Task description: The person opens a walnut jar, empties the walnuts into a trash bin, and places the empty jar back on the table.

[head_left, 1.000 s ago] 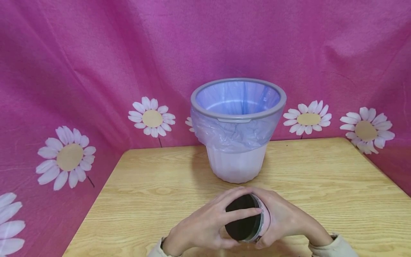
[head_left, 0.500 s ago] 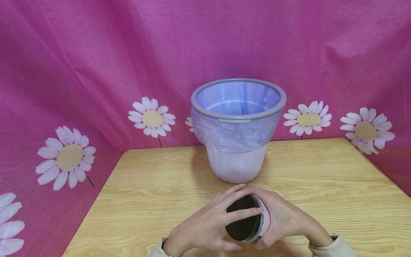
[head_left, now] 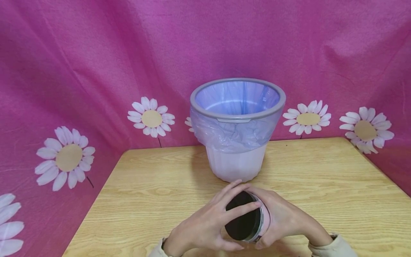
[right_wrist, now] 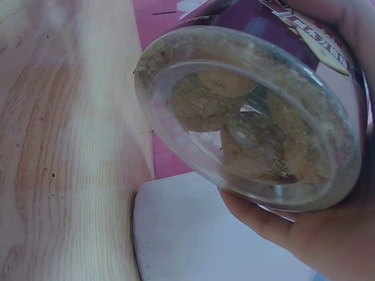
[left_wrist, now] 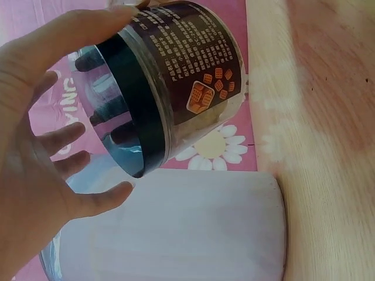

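One clear plastic jar (head_left: 245, 217) with a black lid (head_left: 242, 216) is held on its side, low over the near edge of the desk (head_left: 321, 185). The left hand (head_left: 205, 225) curls its fingers (head_left: 239, 210) round the lid; the right hand (head_left: 282, 217) grips the jar's body. One lined bin (head_left: 237, 128) stands just behind. Since a second ago, little has changed.

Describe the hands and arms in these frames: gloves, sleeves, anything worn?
Two bare hands, no gloves. The left hand and right hand show no rings that the views reveal. Each wrist ends in a light beige, soft fabric sleeve cuff at the head view's bottom edge. No watch, strap or marking is visible.
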`<action>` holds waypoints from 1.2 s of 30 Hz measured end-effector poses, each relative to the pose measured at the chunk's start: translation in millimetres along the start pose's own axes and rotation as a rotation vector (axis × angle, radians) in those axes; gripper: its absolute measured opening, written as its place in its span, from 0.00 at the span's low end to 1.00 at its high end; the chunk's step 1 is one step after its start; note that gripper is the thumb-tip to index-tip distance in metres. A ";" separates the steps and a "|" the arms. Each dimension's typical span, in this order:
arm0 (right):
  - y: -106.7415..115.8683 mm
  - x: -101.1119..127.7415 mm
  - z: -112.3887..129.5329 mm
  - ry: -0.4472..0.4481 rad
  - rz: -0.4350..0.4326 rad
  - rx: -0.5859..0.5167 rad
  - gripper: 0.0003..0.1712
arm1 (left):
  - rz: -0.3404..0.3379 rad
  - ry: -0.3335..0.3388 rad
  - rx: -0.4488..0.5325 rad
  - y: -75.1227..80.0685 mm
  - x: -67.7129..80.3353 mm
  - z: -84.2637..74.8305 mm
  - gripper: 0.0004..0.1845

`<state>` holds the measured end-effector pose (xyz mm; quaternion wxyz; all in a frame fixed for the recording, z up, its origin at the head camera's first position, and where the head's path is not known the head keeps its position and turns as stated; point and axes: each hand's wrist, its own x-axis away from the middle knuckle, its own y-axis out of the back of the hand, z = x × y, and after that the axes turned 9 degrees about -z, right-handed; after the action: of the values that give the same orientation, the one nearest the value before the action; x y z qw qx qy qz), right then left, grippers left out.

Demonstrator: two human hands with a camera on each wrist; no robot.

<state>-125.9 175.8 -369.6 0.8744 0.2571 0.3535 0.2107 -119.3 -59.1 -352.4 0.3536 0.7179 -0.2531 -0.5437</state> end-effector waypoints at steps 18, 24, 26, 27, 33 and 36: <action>0.6 0.1 -0.6 -0.004 0.019 -0.035 0.60 | 0.021 -0.018 0.023 0.3 -0.7 -2.3 0.48; 1.0 0.6 -0.9 0.002 0.013 -0.034 0.60 | 0.030 -0.027 0.019 2.4 -1.1 -2.9 0.47; 1.4 0.7 -0.2 -0.027 0.017 -0.030 0.60 | 0.020 -0.022 0.018 2.2 -0.8 -2.6 0.46; 1.4 0.4 0.2 -0.042 0.020 -0.034 0.60 | 0.013 -0.021 0.018 2.0 -0.7 -2.5 0.46; 1.8 -0.3 0.6 -0.060 0.028 -0.034 0.61 | -0.015 -0.017 0.022 1.0 -0.4 -2.0 0.46; 1.7 -0.6 0.8 -0.038 0.028 -0.033 0.61 | -0.001 -0.018 0.028 1.4 -0.7 -1.9 0.46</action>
<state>-126.1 176.6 -367.8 0.8820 0.2517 0.3296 0.2236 -117.7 -59.0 -350.7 0.3407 0.7180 -0.2636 -0.5467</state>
